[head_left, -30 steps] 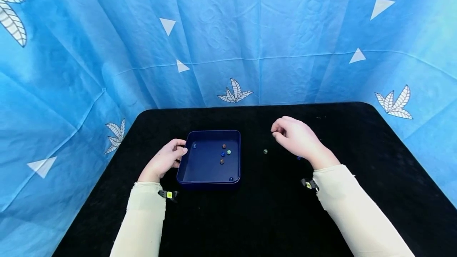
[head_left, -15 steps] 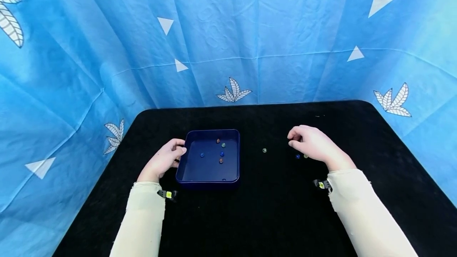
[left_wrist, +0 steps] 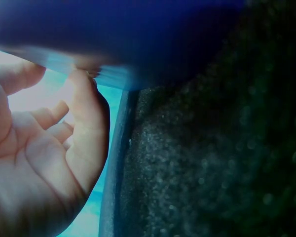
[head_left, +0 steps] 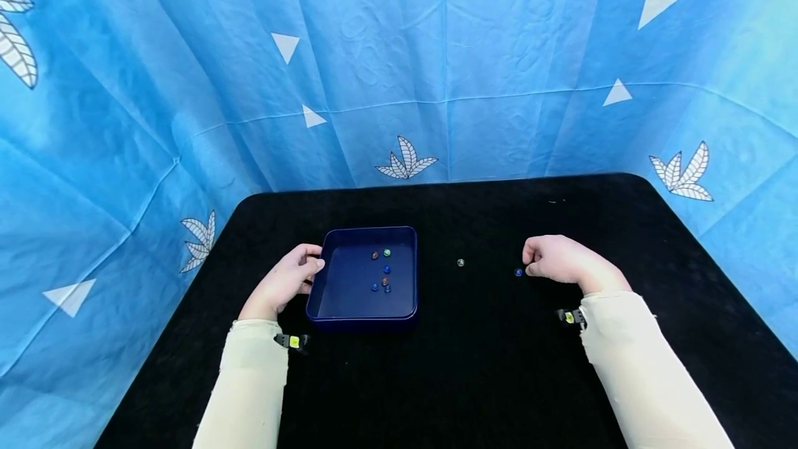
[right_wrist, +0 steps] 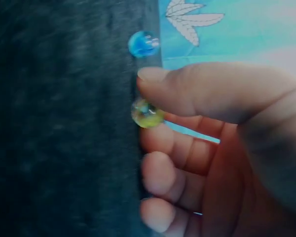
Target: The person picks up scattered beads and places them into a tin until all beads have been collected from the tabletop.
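At the left, my left hand (head_left: 288, 279) grips the left side of a square dark blue tray (head_left: 341, 300), which holds several small glass marbles. In the left wrist view, the fingers (left_wrist: 86, 113) meet the tray's blue wall (left_wrist: 113, 44). My right hand (head_left: 561, 259) is low over the table's right part, thumb and index finger around a clear yellow marble (right_wrist: 148, 113). That marble is hidden by the hand in the head view. A blue marble (head_left: 519, 272) lies just left of the right fingertips. Another clear marble (head_left: 460, 262) lies between it and the tray.
The black cloth-covered table (head_left: 461, 366) has rounded far corners. A blue curtain (head_left: 499, 40) with white leaf and triangle prints hangs behind it and along both sides.
My right hand has moved rightward and down to the yellow marble, its fingers closing in. Marbles inside the tray have rolled, with two blue ones now nearer its middle. The left hand keeps its place.
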Demonstrator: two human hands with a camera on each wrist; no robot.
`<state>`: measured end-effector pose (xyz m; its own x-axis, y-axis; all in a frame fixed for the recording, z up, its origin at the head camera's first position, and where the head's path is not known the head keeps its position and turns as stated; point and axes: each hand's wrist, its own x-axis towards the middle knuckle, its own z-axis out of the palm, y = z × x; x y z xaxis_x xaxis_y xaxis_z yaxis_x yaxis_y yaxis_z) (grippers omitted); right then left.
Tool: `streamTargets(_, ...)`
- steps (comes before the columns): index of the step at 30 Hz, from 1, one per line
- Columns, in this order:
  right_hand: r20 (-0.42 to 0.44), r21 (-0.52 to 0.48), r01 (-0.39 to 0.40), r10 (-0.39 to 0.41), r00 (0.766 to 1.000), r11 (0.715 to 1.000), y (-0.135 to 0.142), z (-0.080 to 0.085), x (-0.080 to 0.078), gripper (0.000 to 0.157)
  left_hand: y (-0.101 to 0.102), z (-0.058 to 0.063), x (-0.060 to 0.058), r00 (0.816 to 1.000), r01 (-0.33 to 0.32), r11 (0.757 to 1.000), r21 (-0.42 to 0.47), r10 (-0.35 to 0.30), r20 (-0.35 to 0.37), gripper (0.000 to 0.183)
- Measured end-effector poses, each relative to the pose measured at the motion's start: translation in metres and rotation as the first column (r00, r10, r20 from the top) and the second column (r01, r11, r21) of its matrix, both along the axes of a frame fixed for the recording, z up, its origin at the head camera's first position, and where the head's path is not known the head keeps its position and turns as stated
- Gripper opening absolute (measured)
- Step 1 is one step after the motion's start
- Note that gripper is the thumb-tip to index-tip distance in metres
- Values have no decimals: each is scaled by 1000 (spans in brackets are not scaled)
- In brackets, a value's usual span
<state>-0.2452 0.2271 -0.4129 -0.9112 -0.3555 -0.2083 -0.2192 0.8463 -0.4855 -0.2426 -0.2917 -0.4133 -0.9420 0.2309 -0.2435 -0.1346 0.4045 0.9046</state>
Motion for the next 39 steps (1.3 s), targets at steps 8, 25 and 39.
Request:
streamTargets(8, -69, 15, -25, 26, 997, 1000, 2, -3, 0, 8, -8, -20, -9, 1000, -12, 1000, 19, 12, -5, 44)
streamTargets(25, -356, -43, -18, 1, 935, 999, -5, 1, -3, 15, -5, -12, -6, 1000, -14, 1000, 12, 13, 12, 44)
streamTargets(39, -386, -118, -70, 20, 922, 991, -35, 11, 0, 10, -10, -19, -9, 1000, -10, 1000, 28, 10, -2, 46)
